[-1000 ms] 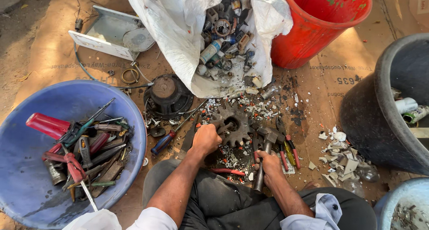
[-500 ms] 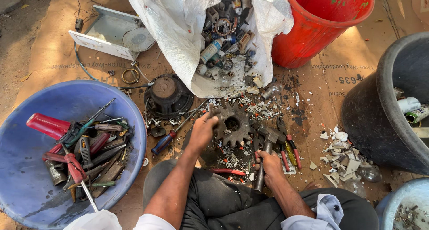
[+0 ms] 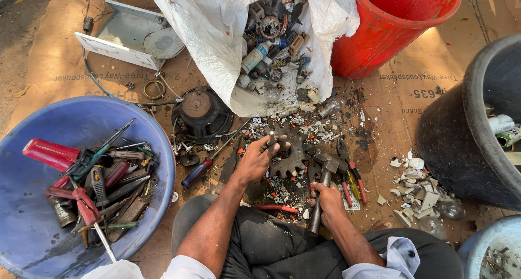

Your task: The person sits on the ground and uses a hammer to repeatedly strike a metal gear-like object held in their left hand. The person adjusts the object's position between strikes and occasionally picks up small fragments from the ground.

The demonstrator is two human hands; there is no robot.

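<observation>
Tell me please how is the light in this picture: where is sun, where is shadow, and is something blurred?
Head view: sun falls bright on the white sack and the cardboard beside the red bucket; the person's shadow darkens the ground around the gear, the left hand and the right hand gripping the hammer; the whole frame looks sharp, without visible motion blur.

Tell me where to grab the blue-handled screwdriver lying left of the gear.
Take the blue-handled screwdriver by its fat blue handle, coming from above. It lies flat on the cardboard, handle toward the blue tub, shaft pointing up-right toward the speaker. The handle end looks the least crowded by scrap.
</observation>
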